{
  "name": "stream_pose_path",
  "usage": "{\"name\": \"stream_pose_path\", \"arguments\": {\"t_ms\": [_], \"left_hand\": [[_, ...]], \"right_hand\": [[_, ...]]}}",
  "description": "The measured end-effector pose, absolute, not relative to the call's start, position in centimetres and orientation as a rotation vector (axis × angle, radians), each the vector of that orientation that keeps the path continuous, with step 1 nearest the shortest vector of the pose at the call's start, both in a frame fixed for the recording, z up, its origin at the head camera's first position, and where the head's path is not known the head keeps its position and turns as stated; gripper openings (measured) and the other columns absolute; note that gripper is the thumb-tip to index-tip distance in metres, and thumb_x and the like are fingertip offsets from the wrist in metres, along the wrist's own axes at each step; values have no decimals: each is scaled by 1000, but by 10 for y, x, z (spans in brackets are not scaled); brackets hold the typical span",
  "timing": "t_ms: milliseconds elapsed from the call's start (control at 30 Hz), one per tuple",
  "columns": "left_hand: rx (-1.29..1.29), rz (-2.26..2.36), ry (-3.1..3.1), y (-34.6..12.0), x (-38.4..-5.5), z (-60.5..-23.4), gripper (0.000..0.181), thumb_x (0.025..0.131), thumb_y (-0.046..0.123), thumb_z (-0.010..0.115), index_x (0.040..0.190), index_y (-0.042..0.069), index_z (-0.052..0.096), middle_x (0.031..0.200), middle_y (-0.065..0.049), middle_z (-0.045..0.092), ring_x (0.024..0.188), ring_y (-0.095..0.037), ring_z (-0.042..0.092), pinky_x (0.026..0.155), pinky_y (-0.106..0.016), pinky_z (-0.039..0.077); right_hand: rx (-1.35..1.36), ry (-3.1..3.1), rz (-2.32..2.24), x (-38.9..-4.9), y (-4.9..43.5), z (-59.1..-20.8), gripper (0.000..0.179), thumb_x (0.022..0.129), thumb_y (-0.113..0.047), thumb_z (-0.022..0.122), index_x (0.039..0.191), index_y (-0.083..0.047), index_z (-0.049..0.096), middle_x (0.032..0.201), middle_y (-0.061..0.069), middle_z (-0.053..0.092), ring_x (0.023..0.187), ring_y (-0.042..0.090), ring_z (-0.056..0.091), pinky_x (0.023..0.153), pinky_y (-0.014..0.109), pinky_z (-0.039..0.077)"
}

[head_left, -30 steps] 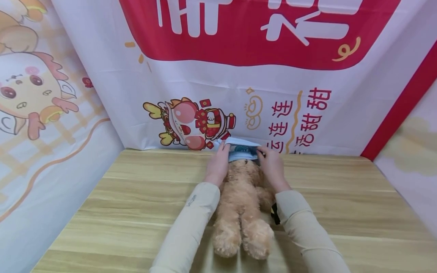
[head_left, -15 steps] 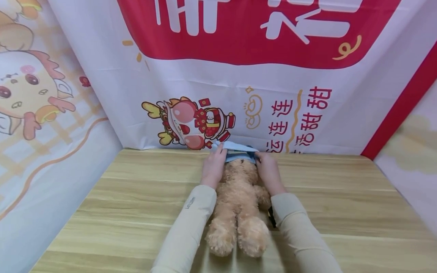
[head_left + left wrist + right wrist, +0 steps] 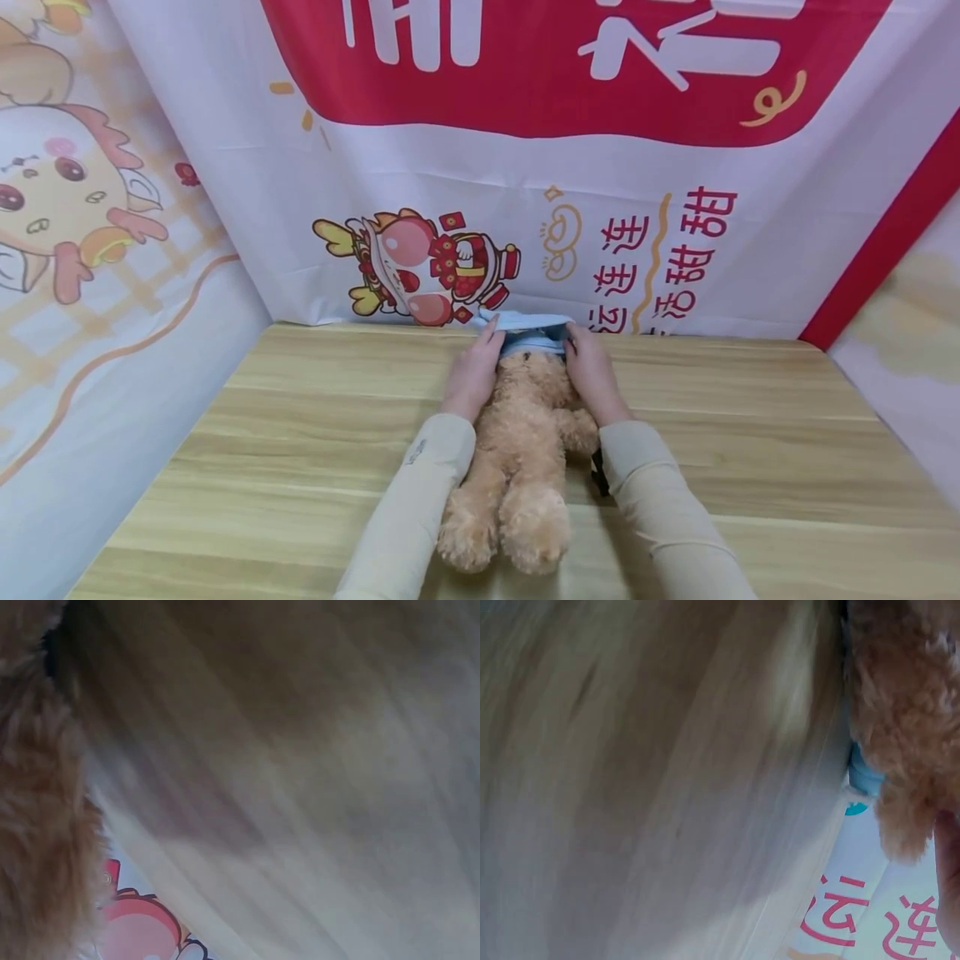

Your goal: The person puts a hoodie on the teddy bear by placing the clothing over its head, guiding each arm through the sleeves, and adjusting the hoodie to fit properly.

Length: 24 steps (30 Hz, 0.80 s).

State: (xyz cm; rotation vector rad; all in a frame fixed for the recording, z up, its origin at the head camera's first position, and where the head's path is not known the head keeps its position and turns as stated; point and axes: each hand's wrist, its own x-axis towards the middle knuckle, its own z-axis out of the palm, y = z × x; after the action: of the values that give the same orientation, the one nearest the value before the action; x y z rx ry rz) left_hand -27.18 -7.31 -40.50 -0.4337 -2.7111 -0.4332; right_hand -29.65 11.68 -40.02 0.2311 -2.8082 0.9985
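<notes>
A light brown plush toy (image 3: pixel 525 429) lies stretched out on the wooden table, its feet pointing toward me. Light blue fabric (image 3: pixel 528 321) covers its head end, with a fold standing up so that a gap shows beneath. My left hand (image 3: pixel 474 371) pinches the fabric's left edge between thumb and fingers. On the other side, my right hand (image 3: pixel 592 371) grips the right edge. In the right wrist view, a finger (image 3: pixel 949 877) is against the plush fur, with a bit of blue fabric behind. The left wrist view has plush fur (image 3: pixel 37 825) at its left; the hand is hidden there.
The wooden table (image 3: pixel 300 467) ends at a hanging white and red printed cloth (image 3: pixel 420 158) just behind the toy's head. Another printed cloth (image 3: pixel 165 333) hangs at the left. A small black object (image 3: pixel 598 473) sits beside the right sleeve.
The toy's legs have swung to the left. The raised fold of blue fabric has dropped a little, and less of the dark inside shows. Both hands keep hold of it.
</notes>
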Motion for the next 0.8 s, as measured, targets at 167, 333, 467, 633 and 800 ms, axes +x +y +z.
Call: {"name": "stream_pose_path", "arguments": {"t_ms": [167,333,467,633,800], "left_hand": [[-489,-360,-2724,-73,-270,-408,39,97,-5,42,133,7,53,148,-11,43,104,-31,65,78,-39,57],[-503,-294,-2818,-73,-273,-413,41,98,-3,39,136,8,51,146,-12,46,101,-33,66,81,-42,56],[-514,-230,-2850,-74,-272,-415,37,97,-3,41,129,8,55,144,-11,48,90,-33,68,75,-42,57],[-514,-238,-2895,-75,-271,-416,37,97,-2,41,129,11,54,146,-8,46,87,-32,68,74,-43,56],[-525,-292,-2908,-77,-271,-421,38,98,-2,40,131,11,53,144,-10,46,96,-31,66,79,-43,56]], "right_hand": [[201,-2824,922,-295,119,-402,37,96,-4,51,132,5,52,134,25,54,125,38,51,104,50,43],[232,-2887,825,-293,123,-407,35,92,-2,56,126,5,57,127,25,59,118,39,56,99,50,46],[214,-2950,725,-289,125,-411,34,93,-8,57,126,-1,60,121,23,63,108,39,61,90,50,51],[167,-2969,689,-288,125,-413,31,95,-14,57,124,-7,63,120,19,66,104,36,64,84,50,53],[209,-2942,722,-289,125,-416,23,94,-11,57,114,-5,65,115,17,68,102,35,64,83,49,52]]}}
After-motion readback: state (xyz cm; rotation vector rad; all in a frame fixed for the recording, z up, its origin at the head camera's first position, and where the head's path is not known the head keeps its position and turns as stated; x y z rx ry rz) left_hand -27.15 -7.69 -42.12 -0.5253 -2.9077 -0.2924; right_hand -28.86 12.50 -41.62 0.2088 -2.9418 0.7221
